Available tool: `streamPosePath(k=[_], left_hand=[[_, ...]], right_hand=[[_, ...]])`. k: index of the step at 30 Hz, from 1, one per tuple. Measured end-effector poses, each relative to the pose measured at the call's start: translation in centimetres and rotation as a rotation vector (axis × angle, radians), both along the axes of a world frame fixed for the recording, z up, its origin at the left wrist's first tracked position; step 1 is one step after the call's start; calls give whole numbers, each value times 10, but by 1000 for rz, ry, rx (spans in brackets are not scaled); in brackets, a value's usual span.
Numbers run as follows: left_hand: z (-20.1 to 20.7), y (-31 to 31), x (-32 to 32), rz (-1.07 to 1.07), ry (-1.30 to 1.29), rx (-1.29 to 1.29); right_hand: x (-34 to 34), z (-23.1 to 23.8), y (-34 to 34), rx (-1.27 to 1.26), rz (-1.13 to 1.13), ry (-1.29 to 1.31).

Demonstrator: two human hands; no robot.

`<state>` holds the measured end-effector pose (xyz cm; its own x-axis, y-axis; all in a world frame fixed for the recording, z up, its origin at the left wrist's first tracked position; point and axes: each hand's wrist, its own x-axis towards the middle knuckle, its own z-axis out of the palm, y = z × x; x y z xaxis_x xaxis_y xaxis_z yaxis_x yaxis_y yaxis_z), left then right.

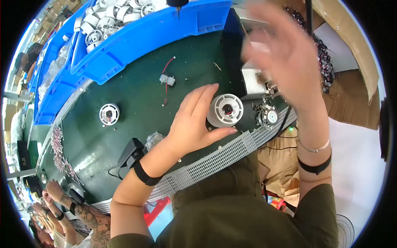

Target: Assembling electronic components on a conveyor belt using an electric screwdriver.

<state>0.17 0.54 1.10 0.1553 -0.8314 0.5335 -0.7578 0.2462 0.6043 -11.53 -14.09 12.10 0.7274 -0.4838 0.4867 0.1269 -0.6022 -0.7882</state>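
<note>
A white round plastic housing (237, 108) with a spoked top and a small black part with red at its centre stands on the green table. My left hand (192, 120) is curled round its left side, fingers behind and thumb along the near edge. Raised at the upper right, my right hand (285, 58) is smeared by motion, so what its fingers do is unclear. Below it are a black-sided box (233, 53) and a heap of small metal parts (266, 115). A similar white housing (109, 114) stands apart at the left.
A blue bin (165, 33) full of white round parts spans the back. A small grey motor (167, 79) with red wires lies mid-table. Bundled wires (58, 149) lie at the left, near a co-worker's hands (53, 191). A perforated strip (215, 159) lines the near edge.
</note>
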Motion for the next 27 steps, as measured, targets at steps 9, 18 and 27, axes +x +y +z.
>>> streamPosePath(k=[9,18,27], left_hand=[[1,-5,-10,-78,-174,-81],[-7,-5,-6,-58,-247,-101],[-13,-5,-12,-6,-281,-80]], right_hand=[[110,74,-19,425,487,-279],[-11,51,-10,221,-72,-427],[-47,-3,-24,385,-262,-457]])
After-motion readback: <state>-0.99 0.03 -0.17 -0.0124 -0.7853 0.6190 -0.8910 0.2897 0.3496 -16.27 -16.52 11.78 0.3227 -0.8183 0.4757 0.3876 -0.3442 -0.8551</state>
